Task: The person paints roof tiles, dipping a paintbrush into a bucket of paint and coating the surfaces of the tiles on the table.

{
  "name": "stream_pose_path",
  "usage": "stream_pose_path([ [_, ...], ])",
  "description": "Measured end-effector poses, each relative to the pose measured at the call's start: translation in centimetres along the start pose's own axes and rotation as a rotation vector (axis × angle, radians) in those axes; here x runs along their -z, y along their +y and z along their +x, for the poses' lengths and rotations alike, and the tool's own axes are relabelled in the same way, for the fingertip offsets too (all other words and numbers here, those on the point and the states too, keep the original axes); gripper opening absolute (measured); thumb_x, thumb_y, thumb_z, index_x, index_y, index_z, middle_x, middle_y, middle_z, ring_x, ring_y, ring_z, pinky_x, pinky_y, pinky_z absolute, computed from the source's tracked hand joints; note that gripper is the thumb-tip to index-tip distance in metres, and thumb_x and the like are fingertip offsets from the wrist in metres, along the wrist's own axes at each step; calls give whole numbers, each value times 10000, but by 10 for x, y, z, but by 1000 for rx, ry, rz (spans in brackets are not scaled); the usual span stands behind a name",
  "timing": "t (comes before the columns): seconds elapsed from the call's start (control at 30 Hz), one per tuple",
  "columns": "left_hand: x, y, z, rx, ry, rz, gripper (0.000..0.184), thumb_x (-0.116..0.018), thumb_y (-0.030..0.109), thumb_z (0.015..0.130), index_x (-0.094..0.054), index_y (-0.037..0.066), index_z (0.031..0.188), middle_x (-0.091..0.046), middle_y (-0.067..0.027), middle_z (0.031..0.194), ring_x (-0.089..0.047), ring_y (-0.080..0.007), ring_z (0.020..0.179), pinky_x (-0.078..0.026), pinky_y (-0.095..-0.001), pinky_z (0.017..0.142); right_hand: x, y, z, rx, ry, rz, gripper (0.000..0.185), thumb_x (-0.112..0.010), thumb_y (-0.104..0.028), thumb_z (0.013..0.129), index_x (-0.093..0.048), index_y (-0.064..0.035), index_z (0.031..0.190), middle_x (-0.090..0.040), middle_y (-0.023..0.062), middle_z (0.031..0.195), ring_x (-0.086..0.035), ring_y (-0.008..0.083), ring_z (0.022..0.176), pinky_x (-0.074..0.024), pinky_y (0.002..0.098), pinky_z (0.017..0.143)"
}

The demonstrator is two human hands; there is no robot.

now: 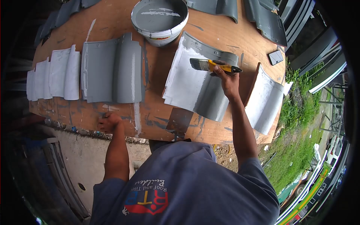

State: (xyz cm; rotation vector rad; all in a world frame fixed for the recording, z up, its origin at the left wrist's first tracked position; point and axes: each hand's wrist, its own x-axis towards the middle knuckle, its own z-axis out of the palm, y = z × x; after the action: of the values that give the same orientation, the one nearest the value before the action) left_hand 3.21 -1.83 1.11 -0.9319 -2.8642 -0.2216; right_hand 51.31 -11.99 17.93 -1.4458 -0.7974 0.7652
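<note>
My right hand (225,78) grips a yellow-handled paintbrush (221,67), its grey-coated bristles over a roof tile. That tile (187,77) is grey along its curved right side and top edge, and white over much of its flat left part. My left hand (109,123) rests at the table's near edge with its fingers curled; whether anything is under them is hidden. Just above it lies a fully grey tile (112,71). A white bucket (159,22) of grey paint stands beyond the two tiles.
White tiles (56,75) overlap at the left of the wooden table (153,101). Another part-white tile (264,99) lies at the right, below a phone (275,57). Grey tiles (264,22) line the far edge. Grass and stacked tiles are beyond the table.
</note>
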Motion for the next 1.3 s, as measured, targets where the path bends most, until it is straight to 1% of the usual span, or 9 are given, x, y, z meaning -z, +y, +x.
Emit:
stream_pose_path([
  [0.23, 1, 0, -2, -7, 16, -22, 470, -455, 382, 944, -508, 80, 1301, -505, -203, 1298, -542, -410, 1215, -465, -564, 1010, -36, 13, 22, 112, -15, 19, 335, -778, -196, 956, -714, 41, 1184, -722, 134, 1114, -692, 195, 1000, -597, 341, 846],
  [0.37, 0, 1, -2, 12, 12, 4, 471, -448, 371, 945, -493, 70, 1305, -497, -197, 1308, -544, -404, 1215, -474, -561, 1002, -44, 19, -29, 252, -308, -323, 266, -785, -171, 926, -744, -3, 1128, -744, 184, 1080, -724, 264, 963, -582, 388, 866],
  [0.43, -3, -1, -1, 8, 24, 8, 470, -449, 368, 943, -490, 66, 1301, -495, -194, 1311, -546, -402, 1213, -479, -562, 996, -44, 19, -56, 251, -410, -315, 201, -777, -125, 909, -748, 0, 1063, -759, 156, 1010, -736, 288, 873, -584, 374, 788],
  [0.57, -10, -3, 2, 9, 23, 20, 459, -456, 363, 943, -494, 76, 1299, -495, -190, 1307, -556, -398, 1202, -485, -562, 988, -37, 15, -43, 146, -529, -184, 192, -789, -101, 893, -749, 8, 1046, -760, 142, 982, -737, 264, 868, -583, 373, 783],
  [0.73, -8, -1, 0, 11, 57, -2, 448, -463, 365, 946, -495, 90, 1298, -502, -187, 1294, -561, -399, 1192, -484, -558, 986, -45, 15, 50, 124, -153, -109, 188, -759, -84, 944, -716, 52, 1066, -757, 150, 941, -718, 155, 852, -577, 312, 742],
  [0.93, -8, -1, 1, 27, 63, 22, 437, -469, 367, 948, -496, 90, 1285, -513, -190, 1282, -567, -402, 1176, -483, -552, 986, -47, 12, 107, 324, 94, -246, 219, -763, -118, 931, -736, 12, 1105, -777, 135, 973, -735, 202, 846, -566, 325, 783],
  [1.1, -5, 1, 0, 17, 37, 36, 446, -474, 364, 943, -500, 82, 1288, -504, -196, 1294, -553, -398, 1201, -480, -548, 994, -49, 12, 77, 330, -68, -387, 233, -788, -134, 911, -745, -13, 1105, -774, 149, 978, -754, 253, 871, -574, 342, 794],
  [1.17, -6, 1, 2, 25, 17, 32, 449, -474, 364, 942, -501, 83, 1291, -500, -195, 1300, -551, -397, 1206, -479, -546, 996, -45, 6, 74, 323, -191, -388, 270, -783, -139, 938, -719, 36, 1133, -750, 127, 995, -710, 165, 834, -581, 305, 771],
  [1.3, -4, 0, 1, 21, -3, 6, 459, -475, 370, 936, -503, 88, 1296, -492, -190, 1315, -546, -397, 1211, -474, -551, 1000, -51, -14, 87, 447, -67, -401, 224, -780, -103, 926, -733, 4, 1117, -752, 122, 1026, -716, 177, 890, -580, 313, 785],
])
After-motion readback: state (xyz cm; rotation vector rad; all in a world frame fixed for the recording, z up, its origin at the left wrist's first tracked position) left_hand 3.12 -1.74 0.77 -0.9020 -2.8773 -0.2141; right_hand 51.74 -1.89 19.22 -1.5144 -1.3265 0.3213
